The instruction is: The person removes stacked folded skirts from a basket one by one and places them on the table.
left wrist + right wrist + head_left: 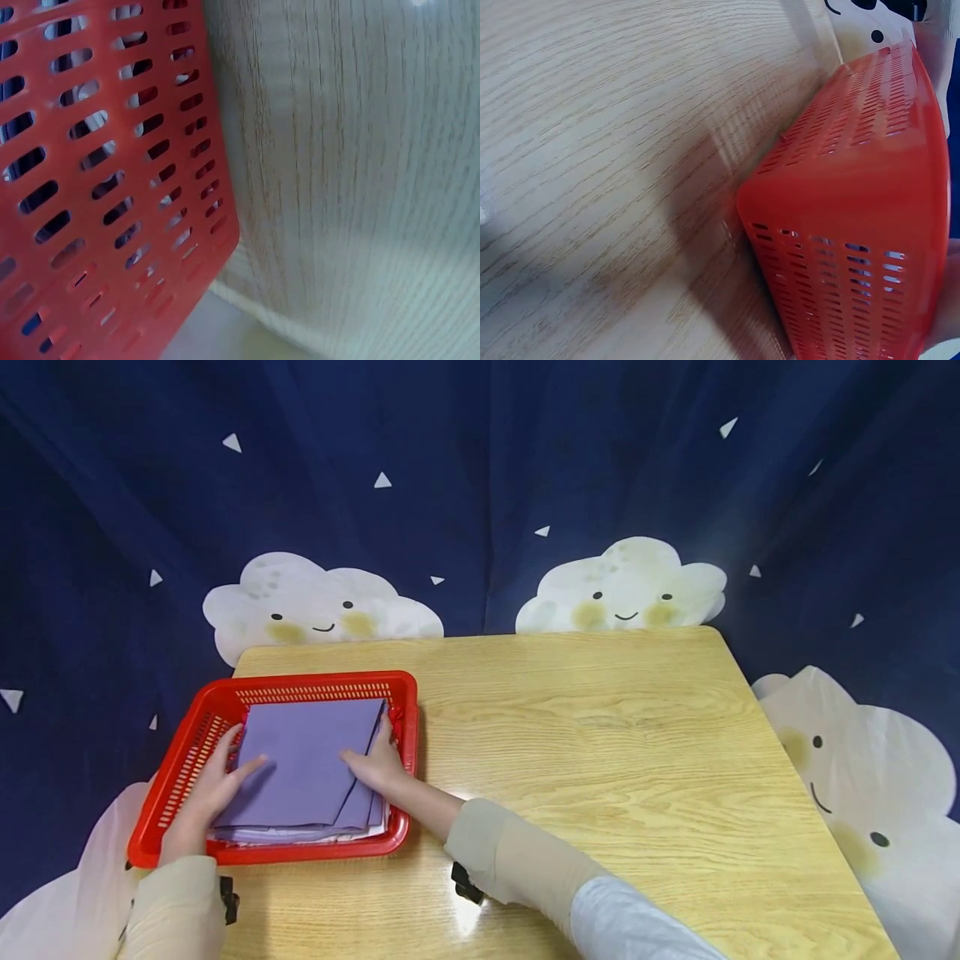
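A folded purple cloth (pixel 303 760) lies flat on top of a stack in a red plastic basket (pixel 341 853). Paler lilac and white layers (pixel 348 837) show beneath its front edge. My left hand (pixel 206 793) reaches over the basket's near left corner, fingers along the cloth's left side and thumb over its top. From the right, my right hand (pixel 381 766) comes in across the rim, its thumb on the cloth and its fingers stretched along the right edge. Both wrist views mostly show the perforated outer walls of the basket (pixel 112 161), (pixel 840 202).
The basket stands on the left part of a wood-grain table (pixel 600 743). Behind the table hangs a dark blue curtain (pixel 480 468) with white triangles and smiling clouds (pixel 626 585). Black straps (pixel 467 883) sit at both wrists.
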Tool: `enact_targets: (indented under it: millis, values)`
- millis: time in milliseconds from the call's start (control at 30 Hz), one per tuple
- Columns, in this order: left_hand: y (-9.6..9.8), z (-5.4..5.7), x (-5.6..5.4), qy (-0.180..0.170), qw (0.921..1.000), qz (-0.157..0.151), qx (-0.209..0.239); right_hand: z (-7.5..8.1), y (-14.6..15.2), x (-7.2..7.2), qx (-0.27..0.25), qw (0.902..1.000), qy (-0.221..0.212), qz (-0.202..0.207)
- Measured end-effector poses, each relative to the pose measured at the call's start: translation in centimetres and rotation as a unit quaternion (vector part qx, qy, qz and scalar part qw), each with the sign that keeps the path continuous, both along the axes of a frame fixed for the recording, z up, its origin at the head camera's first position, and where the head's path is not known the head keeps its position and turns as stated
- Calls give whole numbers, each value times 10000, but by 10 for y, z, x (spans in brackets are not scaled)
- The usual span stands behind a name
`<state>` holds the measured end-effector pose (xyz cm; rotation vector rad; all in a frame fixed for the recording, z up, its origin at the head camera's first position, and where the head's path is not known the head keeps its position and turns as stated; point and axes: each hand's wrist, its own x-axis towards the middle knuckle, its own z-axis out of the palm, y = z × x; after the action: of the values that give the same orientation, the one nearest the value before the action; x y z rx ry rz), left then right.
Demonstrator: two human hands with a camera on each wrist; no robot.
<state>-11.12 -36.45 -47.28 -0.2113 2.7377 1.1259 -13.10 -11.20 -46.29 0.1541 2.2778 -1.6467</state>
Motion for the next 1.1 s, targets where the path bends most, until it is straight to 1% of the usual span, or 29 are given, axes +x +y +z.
enact_targets:
  millis: [133,233,300,400,467,633,700,833,900,967,1100]
  values:
    - [2,-2,0,196,9998,-6,17,0,0,0,254,9994,127,216]
    - [3,-3,1,311,9995,37,50,-1,0,-1,330,9983,281,383]
    - [4,-4,1,358,9993,87,19,-1,0,-1,343,9978,342,462]
    - [5,-4,0,351,9992,202,-4,-1,0,-1,357,9975,319,517]
    - [6,-4,-1,227,9994,277,30,-1,0,-1,342,9974,264,573]
    - [7,-3,-1,-391,9983,420,116,-1,0,0,306,9961,112,822]
    - [7,-3,-1,-532,9974,464,148,-1,0,1,307,9950,130,940]
    - [6,-3,-3,-394,9976,499,262,-1,0,1,266,9926,140,1175]
    - [6,-2,-3,-324,9978,502,290,-2,-1,1,237,9914,61,1289]
    - [6,-1,-3,-325,9978,487,314,-3,-1,2,241,9906,12,1343]
    - [4,1,-2,-325,9979,501,237,-4,-2,3,295,9899,203,1368]
